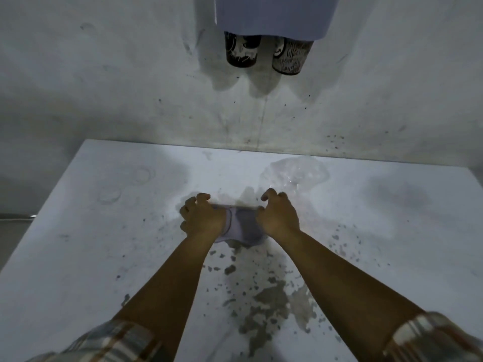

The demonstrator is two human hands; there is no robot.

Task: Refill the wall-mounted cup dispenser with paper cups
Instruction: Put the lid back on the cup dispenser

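Note:
The wall-mounted dispenser (271, 14), pale and boxy, hangs at the top of the view. Two dark printed paper cups (241, 49) (290, 56) poke out of its underside. Below it, on the white table (78, 231), my left hand (201, 218) and my right hand (278, 215) grip the two ends of a white and grey object (243, 227) with curled fingers. It lies on its side between them, just above the tabletop. I cannot tell whether it is a stack of cups.
A crumpled clear plastic wrapper (295, 173) lies on the table behind my right hand, near the wall. Grey flaked stains (264, 296) cover the table's middle front. The stained white wall (130, 87) rises directly behind the table.

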